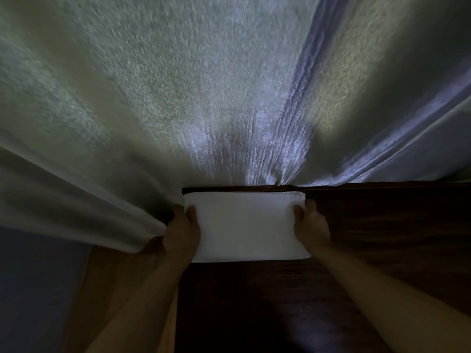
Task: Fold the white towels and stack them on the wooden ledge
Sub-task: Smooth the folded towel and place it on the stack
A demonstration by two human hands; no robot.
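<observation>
A folded white towel [246, 226] lies on the dark wooden ledge [382, 225] in the lower middle of the head view. My left hand [181, 229] grips its left edge, thumb on top. On the opposite edge, my right hand [311, 225] holds it the same way. A large unfolded white towel [204, 85] hangs close over the camera and fills the whole upper half, its terry texture blurred. Its lower hem reaches down to the far edge of the ledge behind the folded towel.
The hanging cloth droops lower on the left [76, 200], hiding what lies beyond. Lighter wood [107, 289] shows under my left forearm, with a bluish patch [38, 289] at the far left. The scene is dim.
</observation>
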